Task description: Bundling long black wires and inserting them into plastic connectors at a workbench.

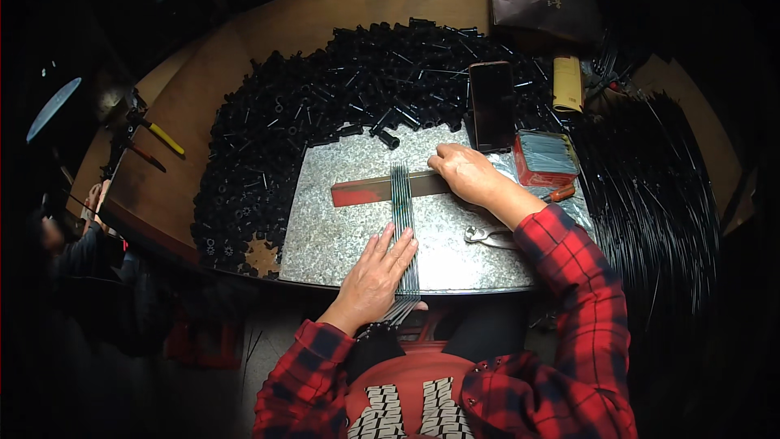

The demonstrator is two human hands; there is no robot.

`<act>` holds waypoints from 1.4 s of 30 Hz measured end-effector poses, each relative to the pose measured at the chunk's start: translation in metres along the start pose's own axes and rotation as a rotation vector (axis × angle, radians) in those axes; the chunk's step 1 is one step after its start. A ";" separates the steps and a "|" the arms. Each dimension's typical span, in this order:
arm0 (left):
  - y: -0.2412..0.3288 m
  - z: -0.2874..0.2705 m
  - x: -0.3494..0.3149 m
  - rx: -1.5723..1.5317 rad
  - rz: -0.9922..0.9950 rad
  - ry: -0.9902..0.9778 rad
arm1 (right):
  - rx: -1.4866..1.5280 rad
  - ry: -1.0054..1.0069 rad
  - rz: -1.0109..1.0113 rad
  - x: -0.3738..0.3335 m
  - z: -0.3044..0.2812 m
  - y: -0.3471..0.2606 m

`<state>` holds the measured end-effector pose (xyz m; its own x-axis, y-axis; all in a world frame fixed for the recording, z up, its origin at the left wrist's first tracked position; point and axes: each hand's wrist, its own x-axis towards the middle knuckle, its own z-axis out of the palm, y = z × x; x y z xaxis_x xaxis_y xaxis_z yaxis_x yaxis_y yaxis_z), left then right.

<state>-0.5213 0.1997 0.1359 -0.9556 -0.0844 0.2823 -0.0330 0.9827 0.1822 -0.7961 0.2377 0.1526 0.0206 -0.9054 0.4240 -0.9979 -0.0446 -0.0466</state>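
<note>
- Your left hand point(371, 280) lies palm down over the near part of a row of thin metal rods point(403, 203); its fingers are close together on top, and the thumb tip shows at the right side, so you appear to hold the row between them.
- The rods lie side by side near the middle of the desk point(325, 167), crossing a flat bar point(357, 193) with a red left end; their far ends pass beyond the bar and their near ends reach over the desk's near edge.
- Your right hand point(471, 172) is at the bar's right end, its fingers narrow and curled in; whether they pinch the bar or something small, I cannot tell.
- The step in hand looks like evening up the row against the bar.
- The next move probably calls for a steady left hand, keeping the rods flat and uncrossed while your right hand works at the bar.
- If your left fingers loosen, the row could fan out.
- Pliers point(485, 236) lie near your right forearm, to the right of the rods; a heap of black tubular parts point(349, 81) spreads at the far side and left.
</note>
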 end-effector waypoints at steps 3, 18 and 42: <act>0.000 0.000 0.000 0.000 -0.004 -0.001 | 0.016 -0.053 -0.021 0.002 -0.003 0.000; -0.001 0.001 0.000 0.015 0.001 -0.038 | 0.079 -0.071 -0.097 0.005 -0.002 0.015; -0.003 0.004 0.001 0.023 0.017 -0.047 | 0.255 0.051 0.049 0.022 0.007 -0.009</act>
<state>-0.5234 0.1969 0.1324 -0.9688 -0.0606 0.2404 -0.0232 0.9875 0.1557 -0.7865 0.2156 0.1564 -0.0365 -0.8869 0.4606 -0.9500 -0.1122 -0.2914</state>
